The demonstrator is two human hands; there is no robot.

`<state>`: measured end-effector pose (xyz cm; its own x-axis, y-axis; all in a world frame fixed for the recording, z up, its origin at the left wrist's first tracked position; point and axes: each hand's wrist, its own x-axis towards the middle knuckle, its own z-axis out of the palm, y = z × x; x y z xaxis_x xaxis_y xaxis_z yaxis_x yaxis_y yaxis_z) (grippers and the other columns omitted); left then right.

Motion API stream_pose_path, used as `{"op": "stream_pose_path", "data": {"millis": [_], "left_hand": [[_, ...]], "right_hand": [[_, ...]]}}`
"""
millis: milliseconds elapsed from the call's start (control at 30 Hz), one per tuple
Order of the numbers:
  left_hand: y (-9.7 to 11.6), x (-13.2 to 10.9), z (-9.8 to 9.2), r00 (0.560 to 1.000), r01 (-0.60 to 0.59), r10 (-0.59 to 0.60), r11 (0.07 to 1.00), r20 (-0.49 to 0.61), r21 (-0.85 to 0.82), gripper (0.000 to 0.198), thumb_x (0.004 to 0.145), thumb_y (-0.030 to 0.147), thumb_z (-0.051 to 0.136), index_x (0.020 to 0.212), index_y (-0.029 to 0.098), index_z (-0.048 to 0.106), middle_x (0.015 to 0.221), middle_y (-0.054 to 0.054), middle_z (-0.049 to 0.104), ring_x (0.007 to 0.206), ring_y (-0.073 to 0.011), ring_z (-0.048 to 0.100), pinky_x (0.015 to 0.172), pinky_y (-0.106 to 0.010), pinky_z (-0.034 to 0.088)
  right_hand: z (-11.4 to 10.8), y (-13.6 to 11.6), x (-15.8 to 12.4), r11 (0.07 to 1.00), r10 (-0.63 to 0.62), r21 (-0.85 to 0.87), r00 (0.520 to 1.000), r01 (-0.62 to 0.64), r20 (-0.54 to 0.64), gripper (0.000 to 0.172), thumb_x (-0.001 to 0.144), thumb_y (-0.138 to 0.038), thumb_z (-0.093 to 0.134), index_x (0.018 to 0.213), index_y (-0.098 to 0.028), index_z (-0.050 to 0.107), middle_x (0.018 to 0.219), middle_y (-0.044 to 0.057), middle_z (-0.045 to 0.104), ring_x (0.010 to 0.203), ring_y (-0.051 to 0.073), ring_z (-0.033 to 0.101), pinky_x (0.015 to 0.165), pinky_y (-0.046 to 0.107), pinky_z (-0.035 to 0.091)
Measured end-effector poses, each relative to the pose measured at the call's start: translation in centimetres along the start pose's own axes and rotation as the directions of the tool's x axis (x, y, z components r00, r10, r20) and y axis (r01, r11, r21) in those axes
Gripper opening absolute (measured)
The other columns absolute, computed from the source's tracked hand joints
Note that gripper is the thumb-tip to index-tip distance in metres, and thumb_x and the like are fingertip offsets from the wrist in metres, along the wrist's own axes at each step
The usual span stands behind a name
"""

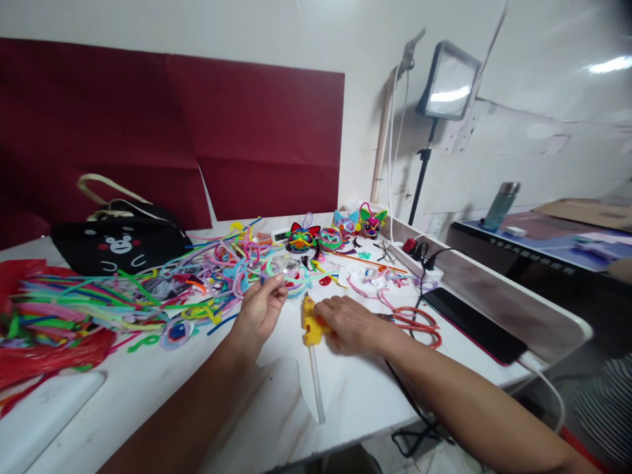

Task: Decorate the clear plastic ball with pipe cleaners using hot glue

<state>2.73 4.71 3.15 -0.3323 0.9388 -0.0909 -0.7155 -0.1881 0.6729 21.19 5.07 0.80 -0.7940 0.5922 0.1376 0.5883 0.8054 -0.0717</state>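
My left hand (264, 306) is closed in a pinch at the lower edge of a pale pipe-cleaner ring (270, 264) with a clear, shiny middle. The fingertips partly hide where they meet it. My right hand (348, 322) is wrapped round the grip of a yellow hot glue gun (312, 324), which lies on the white table (276, 401). Out of the gun's back end, a long translucent glue stick (316, 385) points toward me. Past both hands stand several colourful pipe-cleaner animal heads (303, 237), some with pointed ears.
Loose pipe cleaners (99, 296) are heaped across the left, by a red plastic bag (93, 349) and a black bag (118, 243). At right lie an orange cable (419, 322), a power strip (419, 263) and a phone (474, 326) beside the raised table edge (523, 303).
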Motion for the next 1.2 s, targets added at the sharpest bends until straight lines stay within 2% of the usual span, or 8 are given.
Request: {"op": "stream_pose_path", "data": {"millis": [200,333,500,633,800,967,1100,1200], "left_hand": [[0.0,0.0,0.0,1.000,0.001,-0.001,1.000,0.002,-0.010,0.025,0.065,-0.007,0.068,0.057,0.012,0.054,0.060,0.001,0.059,0.055,-0.0060,0.055,0.047,-0.015,0.041],[0.2,0.1,0.0,1.000,-0.003,0.003,1.000,-0.010,-0.018,0.026,0.067,-0.008,0.066,0.056,0.013,0.053,0.059,0.001,0.058,0.055,-0.0059,0.054,0.048,-0.014,0.042],[0.7,0.8,-0.5,1.000,-0.014,0.014,1.000,-0.018,-0.028,0.026,0.069,-0.008,0.065,0.058,0.013,0.054,0.061,0.002,0.057,0.054,-0.0055,0.052,0.047,-0.014,0.042],[1.0,1.3,-0.9,0.999,-0.029,0.028,0.998,-0.021,-0.046,0.025,0.070,-0.008,0.064,0.059,0.013,0.054,0.061,0.002,0.056,0.055,-0.0049,0.052,0.048,-0.013,0.043],[0.8,1.4,-1.1,1.000,-0.019,0.017,0.999,-0.026,-0.047,0.023,0.069,-0.007,0.066,0.060,0.012,0.056,0.060,0.002,0.056,0.053,-0.0054,0.052,0.047,-0.014,0.042],[0.4,1.4,-1.1,1.000,0.003,-0.004,0.999,-0.024,-0.044,0.025,0.071,-0.007,0.064,0.058,0.013,0.053,0.060,0.002,0.055,0.053,-0.0051,0.052,0.047,-0.014,0.042],[0.2,1.4,-1.2,1.000,0.010,-0.011,0.999,-0.024,-0.038,0.025,0.070,-0.006,0.065,0.058,0.013,0.053,0.059,0.002,0.054,0.054,-0.0052,0.052,0.047,-0.014,0.041],[0.0,1.4,-1.2,0.999,0.020,-0.020,0.999,-0.028,-0.027,0.024,0.068,-0.006,0.067,0.058,0.012,0.054,0.059,0.001,0.056,0.054,-0.0053,0.052,0.046,-0.014,0.040]], "right_hand": [[-0.2,-0.7,0.1,0.997,0.073,-0.015,0.996,-0.072,0.047,0.043,0.073,-0.017,0.060,0.114,-0.014,0.049,0.103,0.014,0.065,0.097,0.028,0.059,0.079,0.037,0.046],[-0.6,-0.4,-0.2,0.999,0.030,0.021,0.999,-0.030,-0.023,0.043,0.071,-0.016,0.059,0.112,-0.016,0.048,0.106,0.014,0.063,0.095,0.027,0.058,0.071,0.034,0.045],[-2.1,0.7,-1.0,0.965,-0.043,0.252,0.992,0.072,-0.118,0.040,0.069,-0.017,0.062,0.107,-0.019,0.047,0.096,0.006,0.064,0.078,0.019,0.058,0.067,0.028,0.042],[-3.5,1.3,-1.9,0.820,-0.078,0.555,0.988,0.140,-0.134,0.042,0.065,-0.015,0.067,0.103,-0.022,0.051,0.089,-0.001,0.062,0.068,0.013,0.054,0.062,0.023,0.042],[-4.1,1.4,-2.5,0.566,-0.037,0.803,0.978,0.188,-0.203,0.041,0.062,-0.011,0.065,0.101,-0.021,0.054,0.097,0.002,0.060,0.079,0.015,0.056,0.065,0.024,0.045],[-3.7,1.7,-1.9,0.387,0.038,0.879,0.947,0.279,-0.318,0.040,0.068,-0.020,0.074,0.101,-0.021,0.052,0.096,0.003,0.057,0.084,0.016,0.058,0.074,0.028,0.047],[-3.0,1.9,-1.3,0.229,0.069,0.938,0.957,0.261,-0.283,0.048,0.066,-0.030,0.081,0.102,-0.021,0.050,0.097,0.005,0.059,0.086,0.018,0.061,0.070,0.027,0.047],[-2.7,2.0,-1.0,0.141,0.064,0.952,0.957,0.272,-0.283,0.052,0.064,-0.030,0.084,0.102,-0.022,0.050,0.092,0.003,0.061,0.083,0.017,0.063,0.071,0.027,0.048]]}}
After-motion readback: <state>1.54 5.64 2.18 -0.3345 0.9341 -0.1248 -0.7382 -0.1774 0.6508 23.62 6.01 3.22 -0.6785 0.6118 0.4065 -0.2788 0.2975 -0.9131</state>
